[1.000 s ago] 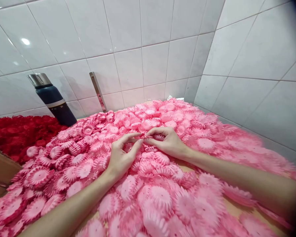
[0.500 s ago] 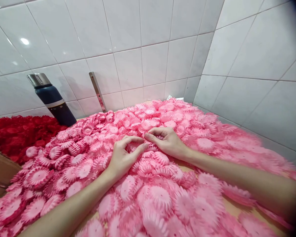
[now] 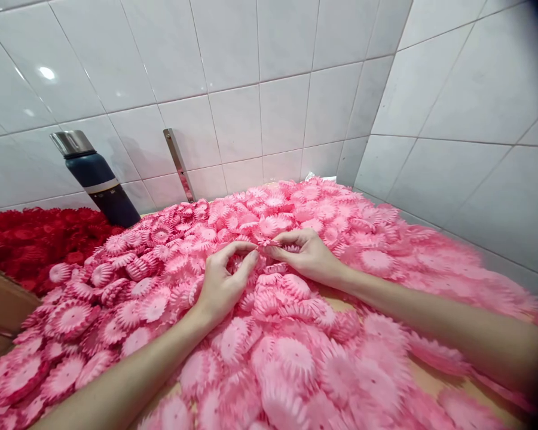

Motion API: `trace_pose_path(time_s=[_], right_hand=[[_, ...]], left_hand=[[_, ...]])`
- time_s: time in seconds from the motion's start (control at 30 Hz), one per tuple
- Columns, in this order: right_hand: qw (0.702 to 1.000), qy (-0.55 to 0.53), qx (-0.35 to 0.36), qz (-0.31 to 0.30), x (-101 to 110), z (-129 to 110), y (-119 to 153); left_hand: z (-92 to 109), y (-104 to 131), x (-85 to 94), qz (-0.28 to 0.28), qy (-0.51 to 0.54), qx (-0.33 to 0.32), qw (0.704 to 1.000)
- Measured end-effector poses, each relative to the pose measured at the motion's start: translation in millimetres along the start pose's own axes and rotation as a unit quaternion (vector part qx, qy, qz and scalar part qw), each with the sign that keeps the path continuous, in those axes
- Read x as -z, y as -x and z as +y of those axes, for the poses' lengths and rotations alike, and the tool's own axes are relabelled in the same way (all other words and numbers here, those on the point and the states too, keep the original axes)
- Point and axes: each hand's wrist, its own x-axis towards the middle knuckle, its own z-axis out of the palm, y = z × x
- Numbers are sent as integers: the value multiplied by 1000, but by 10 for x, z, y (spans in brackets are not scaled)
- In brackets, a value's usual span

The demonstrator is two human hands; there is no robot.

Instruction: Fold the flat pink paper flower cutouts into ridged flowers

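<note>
Left hand [image 3: 222, 280], right hand [image 3: 312, 260] pinching one pink piece [image 3: 268, 243]; one bottle [image 3: 99, 179].

The hands [image 3: 219, 278] [image 3: 311, 260] partly hide a pink piece [image 3: 268, 243], and the left edge crops the cardboard [image 3: 4, 304].

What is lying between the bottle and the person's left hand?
In the head view, pink discs fill the stretch between the bottle and the left hand, overlapping one another.
</note>
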Motion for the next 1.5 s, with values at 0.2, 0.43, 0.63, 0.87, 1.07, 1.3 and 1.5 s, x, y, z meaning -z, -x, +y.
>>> trace_pose_path(time_s=[0.2,0.43,0.63,0.87,1.07,1.3,1.5], right_hand=[[998,53,15,-16,-4,-31,18],[996,64,13,-55,-7,-65,37],[994,85,19,-64,7,-56,46],[994,79,19,-76,11,-45,52],[996,58,16,-71,6,-22,41],[994,49,16,-97,14,-34,29],[994,32,7,-102,6,-53,26]], left_hand=[[-17,-2,10,-32,0,9,999],[8,3,13,-37,1,19,999],[0,-2,1,-10,-9,-6,1000],[-22,-7,13,-63,-39,-55,996],[-5,-5,18,-79,-25,-74,994],[12,8,30,-80,-43,-69,993],[69,18,12,-74,-94,-70,990]])
